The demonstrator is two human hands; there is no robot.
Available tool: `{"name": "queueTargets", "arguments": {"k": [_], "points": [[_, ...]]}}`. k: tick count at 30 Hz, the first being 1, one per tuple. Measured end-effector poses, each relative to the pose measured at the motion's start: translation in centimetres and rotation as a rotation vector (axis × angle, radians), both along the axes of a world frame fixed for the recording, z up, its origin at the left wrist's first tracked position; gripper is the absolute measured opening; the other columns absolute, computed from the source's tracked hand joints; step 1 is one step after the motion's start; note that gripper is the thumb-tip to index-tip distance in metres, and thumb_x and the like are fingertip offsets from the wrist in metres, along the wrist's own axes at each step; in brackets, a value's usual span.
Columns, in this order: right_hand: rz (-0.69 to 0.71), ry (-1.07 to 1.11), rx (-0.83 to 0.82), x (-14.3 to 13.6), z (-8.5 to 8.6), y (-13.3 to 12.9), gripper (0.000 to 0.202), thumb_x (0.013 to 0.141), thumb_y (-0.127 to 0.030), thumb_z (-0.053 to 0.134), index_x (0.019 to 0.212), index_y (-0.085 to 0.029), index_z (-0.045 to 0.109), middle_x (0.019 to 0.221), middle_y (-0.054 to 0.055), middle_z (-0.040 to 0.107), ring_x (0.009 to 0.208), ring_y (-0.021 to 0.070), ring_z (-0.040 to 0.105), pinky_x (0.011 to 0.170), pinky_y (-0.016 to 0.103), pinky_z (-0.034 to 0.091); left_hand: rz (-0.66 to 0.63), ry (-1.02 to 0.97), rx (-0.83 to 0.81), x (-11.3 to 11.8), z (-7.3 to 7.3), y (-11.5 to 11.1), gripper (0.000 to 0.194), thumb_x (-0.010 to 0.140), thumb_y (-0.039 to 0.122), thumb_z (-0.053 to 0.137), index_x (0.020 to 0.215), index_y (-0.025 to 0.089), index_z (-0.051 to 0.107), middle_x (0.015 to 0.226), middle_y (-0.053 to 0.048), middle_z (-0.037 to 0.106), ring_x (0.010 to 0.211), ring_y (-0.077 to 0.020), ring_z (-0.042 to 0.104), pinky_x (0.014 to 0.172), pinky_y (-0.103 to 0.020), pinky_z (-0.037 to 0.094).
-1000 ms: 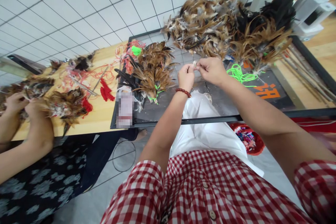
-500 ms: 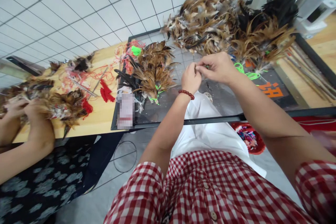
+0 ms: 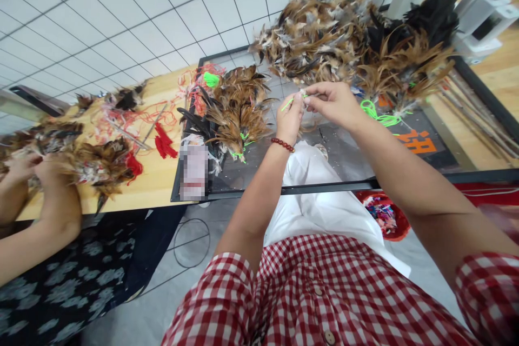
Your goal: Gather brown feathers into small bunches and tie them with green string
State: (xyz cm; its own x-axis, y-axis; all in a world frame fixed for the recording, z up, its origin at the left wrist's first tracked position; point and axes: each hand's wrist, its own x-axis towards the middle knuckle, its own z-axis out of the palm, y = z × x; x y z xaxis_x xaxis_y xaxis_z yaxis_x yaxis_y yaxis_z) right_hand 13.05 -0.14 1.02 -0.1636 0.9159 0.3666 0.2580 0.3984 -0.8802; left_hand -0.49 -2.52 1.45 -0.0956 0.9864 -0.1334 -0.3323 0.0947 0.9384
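Fingers closed, my left hand (image 3: 289, 120) pinches what looks like a small bunch of feathers; a pale tip shows above the fingertips and thin brown wisps below. A short strand of green yarn (image 3: 287, 104) lies across that hand. My right hand (image 3: 333, 104) meets it from the right, thumb and fingertips pinched on the green yarn at the pale tip. Most of the held bunch is hidden by the fingers. To the left lie tied bundles of brown feathers (image 3: 239, 113) with green yarn at their base. More loose green yarn (image 3: 379, 112) lies beside my right wrist.
A big heap of feathers (image 3: 312, 38) covers the back of the black-edged board (image 3: 259, 191). Thin sticks (image 3: 480, 113) lie at right, near a white device (image 3: 486, 21). At left a co-worker's hands (image 3: 36, 167) handle feathers. A red basket (image 3: 399, 232) stands below.
The green yarn and pale tip now show at my fingertips, where they were hidden before. My left hand has turned and shifted slightly left, and my hands are a little further apart.
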Motion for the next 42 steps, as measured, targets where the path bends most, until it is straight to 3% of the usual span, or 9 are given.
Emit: {"name": "queueTargets", "arguments": {"k": [3,7,11,14,17,23,28,33,42], "points": [[-0.062,0.018,-0.045,0.1,0.4,-0.1,0.031,0.082,-0.049,0.084,0.076,-0.020,0.073,0.064,0.002,0.066,0.062,0.0167,0.063,0.060,0.033,0.053,0.061,0.012,0.015,0.0,-0.2,0.2,0.027,0.087,0.043,0.082,0.084,0.018,0.074,0.065,0.005,0.056,0.056,-0.0041,0.046,0.052,-0.020,0.036],[-0.060,0.034,-0.095,0.3,0.9,-0.1,0.030,0.082,-0.044,0.083,0.073,-0.021,0.066,0.063,0.001,0.065,0.056,0.0140,0.059,0.056,0.030,0.049,0.087,-0.031,-0.009,-0.3,-0.1,0.5,0.027,0.086,0.044,0.083,0.096,0.019,0.078,0.066,0.005,0.057,0.055,-0.0031,0.047,0.051,-0.018,0.037],[-0.024,-0.003,-0.143,0.3,0.8,0.1,0.023,0.087,-0.038,0.078,0.077,-0.021,0.066,0.068,0.002,0.067,0.059,0.0142,0.058,0.058,0.031,0.048,-0.029,-0.122,-0.015,-0.9,0.1,0.6,0.032,0.089,0.050,0.078,0.094,0.019,0.076,0.063,0.005,0.054,0.054,-0.0032,0.048,0.050,-0.017,0.041],[-0.071,-0.068,-0.017,0.7,0.9,0.2,0.016,0.087,-0.034,0.077,0.081,-0.021,0.070,0.073,0.002,0.069,0.071,0.0167,0.061,0.067,0.033,0.050,-0.133,-0.103,0.001,-1.2,-0.1,0.6,0.039,0.093,0.054,0.072,0.077,0.018,0.069,0.065,0.003,0.056,0.057,-0.0046,0.051,0.054,-0.018,0.045],[-0.094,-0.099,0.091,1.4,1.4,0.1,0.012,0.085,-0.032,0.077,0.083,-0.021,0.073,0.081,0.003,0.072,0.080,0.0186,0.063,0.075,0.036,0.052,-0.181,0.029,0.061,-1.3,-0.8,0.8,0.046,0.096,0.055,0.068,0.067,0.018,0.061,0.075,0.000,0.063,0.067,-0.0077,0.058,0.064,-0.021,0.049],[-0.036,-0.030,0.062,2.0,2.0,0.2,0.019,0.077,-0.033,0.087,0.084,-0.021,0.074,0.080,0.001,0.072,0.075,0.0162,0.061,0.072,0.034,0.052,-0.185,0.502,0.291,-1.3,-1.9,1.4,0.046,0.100,0.041,0.063,0.061,0.020,0.051,0.085,-0.003,0.063,0.095,-0.0172,0.062,0.098,-0.033,0.049],[-0.045,-0.016,0.052,1.5,1.9,-0.1,0.026,0.073,-0.037,0.091,0.082,-0.021,0.072,0.082,0.002,0.071,0.080,0.0182,0.064,0.071,0.034,0.054,-0.198,0.711,0.308,-0.7,-2.0,1.0,0.034,0.097,0.031,0.066,0.066,0.021,0.057,0.087,-0.005,0.059,0.098,-0.0202,0.061,0.100,-0.035,0.048],[-0.021,-0.004,0.003,1.1,1.9,-0.5,0.027,0.072,-0.037,0.093,0.085,-0.022,0.074,0.081,0.002,0.070,0.082,0.0209,0.066,0.072,0.037,0.056,-0.195,0.657,0.341,-0.4,-2.2,0.5,0.026,0.093,0.040,0.073,0.077,0.022,0.067,0.085,-0.006,0.062,0.101,-0.0238,0.063,0.101,-0.037,0.049],[0.088,-0.029,-0.050,1.6,1.9,0.0,0.008,0.082,-0.027,0.078,0.089,-0.023,0.078,0.099,0.005,0.079,0.097,0.0236,0.070,0.091,0.043,0.058,-0.183,0.456,0.244,-0.5,-1.5,0.8,0.038,0.096,0.031,0.070,0.062,0.023,0.055,0.075,-0.003,0.060,0.091,-0.0202,0.060,0.098,-0.033,0.049]]}}
